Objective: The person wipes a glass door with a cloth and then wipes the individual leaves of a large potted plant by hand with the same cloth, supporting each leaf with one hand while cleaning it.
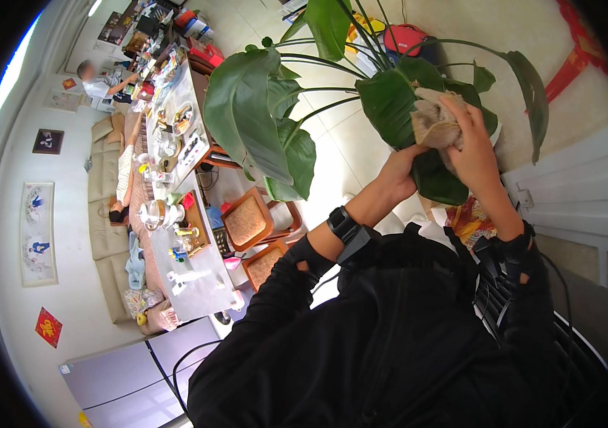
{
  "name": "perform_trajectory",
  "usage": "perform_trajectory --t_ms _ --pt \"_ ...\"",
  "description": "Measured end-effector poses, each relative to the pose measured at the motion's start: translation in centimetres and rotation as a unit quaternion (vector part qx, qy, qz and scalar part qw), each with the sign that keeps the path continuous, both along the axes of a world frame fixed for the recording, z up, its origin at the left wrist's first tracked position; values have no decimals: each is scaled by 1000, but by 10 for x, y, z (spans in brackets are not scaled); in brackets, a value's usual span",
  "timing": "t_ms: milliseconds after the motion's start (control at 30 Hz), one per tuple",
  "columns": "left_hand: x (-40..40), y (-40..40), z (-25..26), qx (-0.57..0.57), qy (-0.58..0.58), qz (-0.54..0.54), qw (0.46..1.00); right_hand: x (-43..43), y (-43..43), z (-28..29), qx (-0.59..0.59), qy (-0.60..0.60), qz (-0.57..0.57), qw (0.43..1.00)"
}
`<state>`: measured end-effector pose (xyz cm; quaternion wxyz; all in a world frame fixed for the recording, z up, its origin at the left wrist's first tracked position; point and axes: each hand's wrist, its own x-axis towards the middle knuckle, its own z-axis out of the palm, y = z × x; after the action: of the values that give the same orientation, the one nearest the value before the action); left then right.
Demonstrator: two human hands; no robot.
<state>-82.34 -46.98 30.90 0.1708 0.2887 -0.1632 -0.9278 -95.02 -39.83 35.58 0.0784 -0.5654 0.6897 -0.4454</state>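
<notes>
A large potted-type plant with broad green leaves [245, 112] and long stalks fills the space before me. My right hand [472, 142] is closed on a crumpled beige cloth [435, 120], pressed against a broad leaf [438, 179]. Just left of the cloth, my left hand [401, 172] grips the same leaf by its edge; its fingertips are partly hidden behind leaf and cloth. Another wide leaf [389, 107] lies directly beyond both hands. The plant's pot is not visible.
At left stands a long table [202, 291] crowded with glassware and trays. Wooden stools [248, 219] are beside it. One person [100, 85] is at the far end; another [124, 176] lies on the sofa [106, 241]. A white railing-like panel [577, 182] is at right. A red bag [403, 40] sits behind the plant.
</notes>
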Motion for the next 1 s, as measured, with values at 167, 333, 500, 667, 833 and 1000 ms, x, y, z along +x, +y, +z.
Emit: perform_trajectory --t_ms 167,333,500,667,833,1000 --pt "5 2 8 -12 -15 10 1000 -22 5 0 28 -3 -55 998" --pt "2 3 3 -10 30 -11 999 7 14 19 -67 15 40 997" --pt "-1 5 12 -22 -6 -22 1000 1 13 -10 -17 32 6 999" --pt "6 -3 17 -13 -4 -17 1000 -38 19 -11 2 15 -78 997" --pt "1 -1 8 -25 -6 10 1000 -21 32 16 -77 -15 -45 996" --pt "9 -5 -2 15 90 -30 995 8 29 -7 -26 72 142 987"
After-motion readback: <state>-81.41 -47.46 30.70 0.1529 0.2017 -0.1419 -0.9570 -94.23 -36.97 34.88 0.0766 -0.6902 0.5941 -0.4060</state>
